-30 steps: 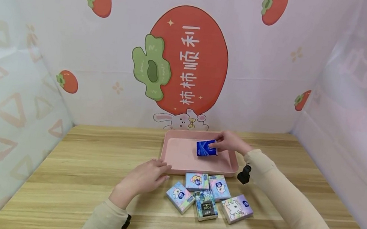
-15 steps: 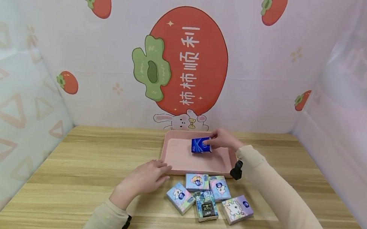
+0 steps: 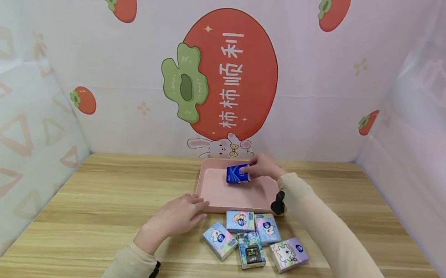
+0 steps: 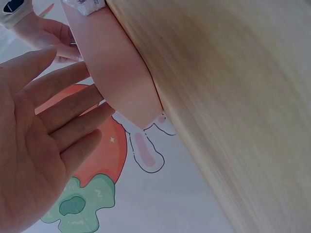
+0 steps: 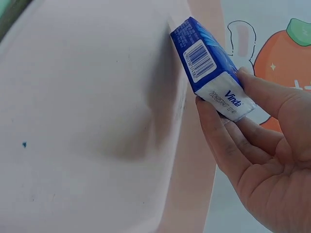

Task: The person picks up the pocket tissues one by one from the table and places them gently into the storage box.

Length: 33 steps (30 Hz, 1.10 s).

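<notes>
In the head view my right hand (image 3: 264, 166) pinches a dark blue tissue pack (image 3: 238, 174) over the back of a pink tray (image 3: 216, 198). The right wrist view shows the pack (image 5: 214, 68) tilted between thumb and fingers, its barcode and "Vinda" print visible, near the tray wall (image 5: 194, 160). My left hand (image 3: 179, 214) rests its straight fingertips on the tray's front left corner. Seen from the left wrist, those fingers (image 4: 73, 94) are extended and touch the tray's outer wall (image 4: 116, 68).
Several patterned tissue packs lie in front of the tray: one (image 3: 240, 221) against its front, others (image 3: 219, 240) (image 3: 250, 251) (image 3: 288, 255) closer to me. A printed curtain (image 3: 149, 57) rises behind the wooden table (image 3: 118, 191).
My right hand has carried the blue tissue pack left and slightly back over the tray. My left hand stays at the tray corner, and the other packs have not moved.
</notes>
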Motion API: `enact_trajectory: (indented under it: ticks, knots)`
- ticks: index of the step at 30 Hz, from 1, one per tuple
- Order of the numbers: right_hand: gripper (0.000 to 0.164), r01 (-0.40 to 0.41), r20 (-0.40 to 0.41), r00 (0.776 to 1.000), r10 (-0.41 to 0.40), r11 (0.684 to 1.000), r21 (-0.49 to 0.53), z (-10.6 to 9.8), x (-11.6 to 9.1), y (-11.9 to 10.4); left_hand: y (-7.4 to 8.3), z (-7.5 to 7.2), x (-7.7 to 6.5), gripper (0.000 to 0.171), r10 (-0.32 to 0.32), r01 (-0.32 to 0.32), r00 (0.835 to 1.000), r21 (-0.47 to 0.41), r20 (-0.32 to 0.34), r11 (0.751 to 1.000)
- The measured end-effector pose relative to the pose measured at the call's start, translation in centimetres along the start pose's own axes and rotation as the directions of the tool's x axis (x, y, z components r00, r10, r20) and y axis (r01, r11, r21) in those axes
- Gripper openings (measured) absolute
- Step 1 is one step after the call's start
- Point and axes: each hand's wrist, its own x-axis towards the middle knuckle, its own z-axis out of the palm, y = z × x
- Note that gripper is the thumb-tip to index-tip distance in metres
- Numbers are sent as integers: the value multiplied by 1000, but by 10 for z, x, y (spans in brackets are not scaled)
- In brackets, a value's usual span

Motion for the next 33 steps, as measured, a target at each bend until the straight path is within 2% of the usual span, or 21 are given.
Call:
enact_trajectory:
  ticks: [8,23,27,33]
  knots:
    - [29,12,-15,1000,-12,1000,-1,8,8,-5,1,-1,0,39,12,-12,1000,2,-4,1000]
    - [30,-30,-52,998,29,1000,-4,19,17,-13,0,-1,0,39,18,-18,1000,-1,-17,1000]
    - [31,-41,-57,997,43,999,27,22,20,-15,0,-1,0,39,15,-15,1000,0,-17,1000]
    - [34,-66,-39,997,71,990,126,29,25,-16,0,-1,1,39,8,-8,1000,-5,-3,1000]
